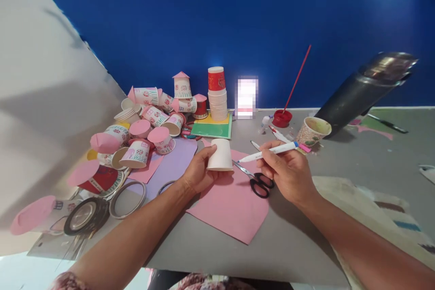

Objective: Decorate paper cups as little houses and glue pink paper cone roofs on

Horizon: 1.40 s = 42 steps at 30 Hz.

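A plain white paper cup (220, 156) is held upside down in my left hand (200, 167), its wider rim facing down. My right hand (287, 170) grips a white marker (275, 150) with a blue end. The marker's tip points left toward the cup and stays a little apart from it. Beneath both hands lies a sheet of pink paper (234, 213). Scissors (260, 185) with black handles rest on that sheet, between my hands.
Decorated paper cups (136, 154) with pink tops are heaped at the left, near tape rolls (127, 200). A cup stack (217, 104) stands at the back on a green-yellow book (212, 129). Rightward are a patterned cup (313, 130), a dark flask (356, 95) and a cloth (360, 208).
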### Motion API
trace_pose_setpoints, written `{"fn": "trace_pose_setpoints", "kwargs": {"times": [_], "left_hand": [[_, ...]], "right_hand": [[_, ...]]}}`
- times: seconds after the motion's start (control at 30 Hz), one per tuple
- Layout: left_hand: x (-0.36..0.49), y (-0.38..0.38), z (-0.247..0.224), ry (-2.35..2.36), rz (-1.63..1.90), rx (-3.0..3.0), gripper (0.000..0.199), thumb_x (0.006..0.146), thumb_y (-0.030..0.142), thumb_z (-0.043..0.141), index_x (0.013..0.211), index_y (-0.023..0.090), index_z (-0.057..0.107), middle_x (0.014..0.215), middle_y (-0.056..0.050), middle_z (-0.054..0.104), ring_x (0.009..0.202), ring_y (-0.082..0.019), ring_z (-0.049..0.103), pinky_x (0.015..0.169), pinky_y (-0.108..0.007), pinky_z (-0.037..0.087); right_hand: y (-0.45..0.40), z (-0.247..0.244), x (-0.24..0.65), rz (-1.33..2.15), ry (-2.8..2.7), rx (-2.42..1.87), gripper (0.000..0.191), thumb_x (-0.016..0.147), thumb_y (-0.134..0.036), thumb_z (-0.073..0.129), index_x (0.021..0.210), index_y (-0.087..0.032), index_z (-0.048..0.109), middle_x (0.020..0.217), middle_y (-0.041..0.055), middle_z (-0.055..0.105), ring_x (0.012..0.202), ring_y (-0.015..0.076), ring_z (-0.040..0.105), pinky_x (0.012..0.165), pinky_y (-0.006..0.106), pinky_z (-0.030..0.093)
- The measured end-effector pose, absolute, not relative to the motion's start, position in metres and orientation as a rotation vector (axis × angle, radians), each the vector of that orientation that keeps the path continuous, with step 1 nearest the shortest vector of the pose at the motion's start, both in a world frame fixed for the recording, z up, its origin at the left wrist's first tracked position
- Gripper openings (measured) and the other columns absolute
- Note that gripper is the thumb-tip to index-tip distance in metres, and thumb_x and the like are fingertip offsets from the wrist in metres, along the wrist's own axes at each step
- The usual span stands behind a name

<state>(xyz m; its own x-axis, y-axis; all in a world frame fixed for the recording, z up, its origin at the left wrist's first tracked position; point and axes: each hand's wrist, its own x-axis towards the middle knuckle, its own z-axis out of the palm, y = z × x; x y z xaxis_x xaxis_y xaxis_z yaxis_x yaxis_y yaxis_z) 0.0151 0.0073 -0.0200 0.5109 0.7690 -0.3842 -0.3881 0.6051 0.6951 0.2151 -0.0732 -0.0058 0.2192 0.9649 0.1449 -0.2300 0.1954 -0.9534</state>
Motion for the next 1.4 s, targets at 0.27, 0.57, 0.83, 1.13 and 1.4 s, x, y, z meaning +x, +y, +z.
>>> {"fn": "trace_pose_setpoints", "kwargs": {"times": [0.27,0.57,0.83,1.13,1.4], "left_hand": [[0.026,-0.005,-0.023,0.702,0.778,0.573,0.024,0.086,0.029,0.063,0.103,0.013,0.066,0.088,-0.011,0.076,0.089,-0.030,0.074,0.088,-0.050,0.062],[0.027,-0.011,-0.021,0.704,0.782,0.584,0.020,0.083,0.026,0.065,0.100,0.015,0.066,0.085,-0.007,0.073,0.086,-0.026,0.071,0.083,-0.039,0.060],[0.027,-0.012,-0.026,0.719,0.789,0.611,0.019,0.083,0.030,0.067,0.092,0.014,0.066,0.073,-0.004,0.066,0.063,-0.018,0.060,0.058,-0.028,0.048],[0.026,-0.013,-0.022,0.755,0.778,0.579,0.019,0.086,0.029,0.065,0.096,0.013,0.068,0.078,-0.006,0.070,0.073,-0.021,0.065,0.068,-0.031,0.052],[0.027,-0.012,-0.027,0.745,0.778,0.588,0.018,0.087,0.030,0.065,0.094,0.013,0.068,0.077,-0.006,0.069,0.069,-0.020,0.064,0.065,-0.030,0.051]], "right_hand": [[-0.095,0.003,0.214,0.624,-1.372,-1.169,0.012,0.092,-0.034,0.072,0.089,-0.023,0.073,0.064,-0.0021,0.065,0.051,0.0107,0.054,0.048,0.023,0.045],[-0.099,-0.001,0.211,0.387,-1.534,-1.229,0.010,0.093,-0.033,0.071,0.093,-0.024,0.074,0.071,-0.0010,0.071,0.050,0.0098,0.053,0.047,0.024,0.042],[-0.099,0.001,0.211,0.383,-1.568,-1.214,0.009,0.094,-0.032,0.069,0.094,-0.024,0.074,0.071,-0.0004,0.071,0.050,0.0104,0.053,0.047,0.024,0.042],[-0.101,-0.001,0.214,0.531,-1.620,-1.156,0.008,0.096,-0.030,0.068,0.096,-0.025,0.074,0.076,-0.0002,0.070,0.055,0.0108,0.057,0.049,0.024,0.042],[-0.099,-0.001,0.212,0.511,-1.571,-1.197,0.014,0.096,-0.036,0.067,0.095,-0.024,0.074,0.075,0.0016,0.072,0.053,0.0121,0.057,0.047,0.025,0.044]]}}
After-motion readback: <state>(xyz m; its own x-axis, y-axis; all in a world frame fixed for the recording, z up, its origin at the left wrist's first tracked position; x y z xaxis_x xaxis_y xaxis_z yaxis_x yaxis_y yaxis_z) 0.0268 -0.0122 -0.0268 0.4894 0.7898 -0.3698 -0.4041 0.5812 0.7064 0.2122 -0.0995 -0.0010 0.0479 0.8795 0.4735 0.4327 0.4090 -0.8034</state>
